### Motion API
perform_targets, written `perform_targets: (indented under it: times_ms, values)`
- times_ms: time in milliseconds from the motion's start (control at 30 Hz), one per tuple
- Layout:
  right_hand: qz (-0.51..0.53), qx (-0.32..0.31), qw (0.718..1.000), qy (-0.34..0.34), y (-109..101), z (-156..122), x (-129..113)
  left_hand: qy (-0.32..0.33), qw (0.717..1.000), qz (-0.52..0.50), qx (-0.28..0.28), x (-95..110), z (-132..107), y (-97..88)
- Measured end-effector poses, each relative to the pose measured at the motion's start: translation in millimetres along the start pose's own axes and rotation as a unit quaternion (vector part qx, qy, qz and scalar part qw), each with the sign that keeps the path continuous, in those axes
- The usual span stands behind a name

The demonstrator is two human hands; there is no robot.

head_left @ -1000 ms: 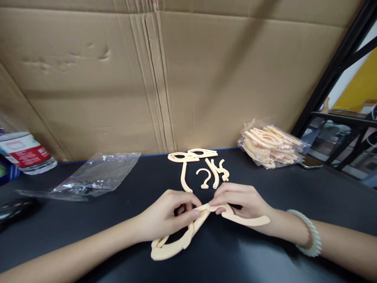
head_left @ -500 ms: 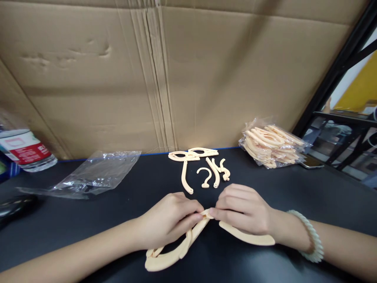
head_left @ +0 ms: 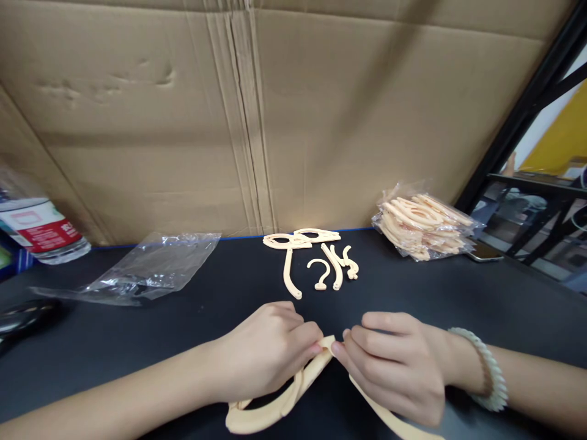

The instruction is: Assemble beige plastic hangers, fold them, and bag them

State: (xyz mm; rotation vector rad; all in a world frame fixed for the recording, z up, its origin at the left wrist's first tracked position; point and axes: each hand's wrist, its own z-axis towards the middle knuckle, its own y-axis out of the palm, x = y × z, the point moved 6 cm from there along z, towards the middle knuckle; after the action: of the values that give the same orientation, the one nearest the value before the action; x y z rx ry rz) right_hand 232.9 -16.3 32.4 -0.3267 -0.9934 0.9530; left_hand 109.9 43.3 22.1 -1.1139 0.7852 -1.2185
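My left hand (head_left: 275, 351) is closed around a cream plastic folding hanger (head_left: 257, 420), whose looped arm hangs toward me. Its narrow end comes out past my fingertips. My right hand (head_left: 397, 360) has its thumb and finger pinched at that same end. From under the right palm a curved hanger arm (head_left: 389, 421) slants down to the right; whether it is joined to the other piece is hidden by my fingers. Beyond my hands lie a loose hook (head_left: 321, 275), curved hanger arms (head_left: 288, 275) and smaller hook pieces (head_left: 351, 266).
Looped hanger pieces (head_left: 316, 234) lie at the back before a cardboard wall (head_left: 137, 110). A clear bag of hanger parts (head_left: 422, 223) is at the back right, beside a phone (head_left: 485, 252). Leftward are a crumpled plastic bag (head_left: 160, 269), a bottle (head_left: 50, 229) and a black mouse (head_left: 25, 315).
My right hand has turned and dropped nearer to me, and the curved arm under it now points more steeply downward. The left hand has shifted slightly, still holding the hanger.
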Motion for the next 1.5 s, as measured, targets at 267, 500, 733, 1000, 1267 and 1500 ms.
perform_targets:
  times_ms: [267,500,733,1000,1267,1500]
  values:
    - [-0.037,0.017,0.993,-0.108,-8.8,2.5,-5.0,-0.044,0.994,-0.087,-0.056,-3.9,-1.9,4.0]
    - [0.082,0.034,0.972,0.217,-13.3,-14.6,42.2,-0.136,0.936,-0.322,-0.049,-22.3,-4.9,9.7]
    - [0.204,-0.016,0.768,0.607,33.7,-100.6,101.4,-0.235,0.805,-0.544,-0.007,-34.5,-6.7,19.8]
    - [0.124,-0.131,0.797,0.576,50.9,-118.1,98.4,-0.245,0.771,-0.584,0.060,-44.3,-8.6,16.9]
    - [0.108,-0.051,0.859,0.498,30.7,-75.7,85.4,-0.312,0.668,-0.660,0.146,-58.7,-14.8,20.7]
    - [0.129,-0.109,0.962,0.215,19.9,-18.1,30.5,-0.340,0.630,-0.670,0.196,-62.2,-15.5,21.0]
